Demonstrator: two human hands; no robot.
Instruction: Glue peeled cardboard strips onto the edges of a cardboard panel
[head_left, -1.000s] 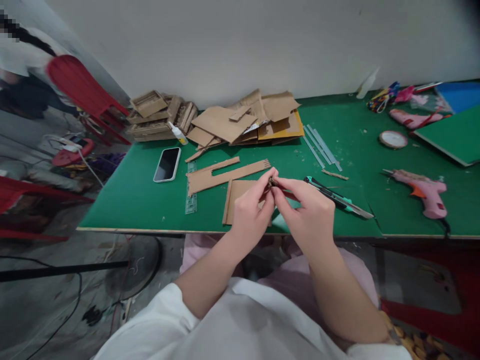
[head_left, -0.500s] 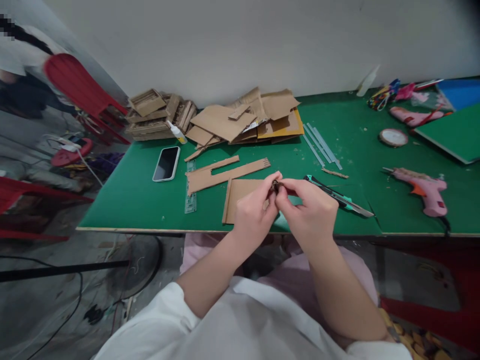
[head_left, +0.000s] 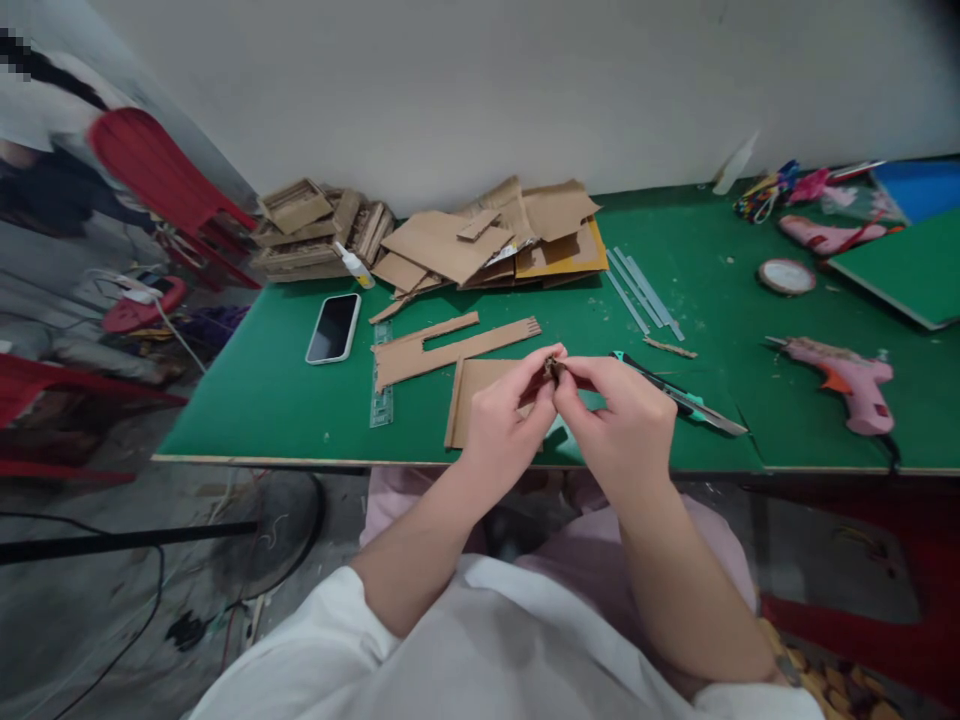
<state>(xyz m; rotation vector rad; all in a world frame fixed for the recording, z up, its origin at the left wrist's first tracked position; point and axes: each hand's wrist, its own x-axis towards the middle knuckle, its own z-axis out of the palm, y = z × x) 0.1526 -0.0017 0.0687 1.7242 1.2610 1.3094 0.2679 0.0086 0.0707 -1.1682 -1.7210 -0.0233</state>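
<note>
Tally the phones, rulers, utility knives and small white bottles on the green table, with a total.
Phone: 1
Ruler: 1
Utility knife: 1
Small white bottles: 2 (near bottle, far bottle)
Total: 5

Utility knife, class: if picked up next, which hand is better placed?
Right, probably: the knife lies beside the right hand; the left hand is farther away. Both hold a small brown piece.
</note>
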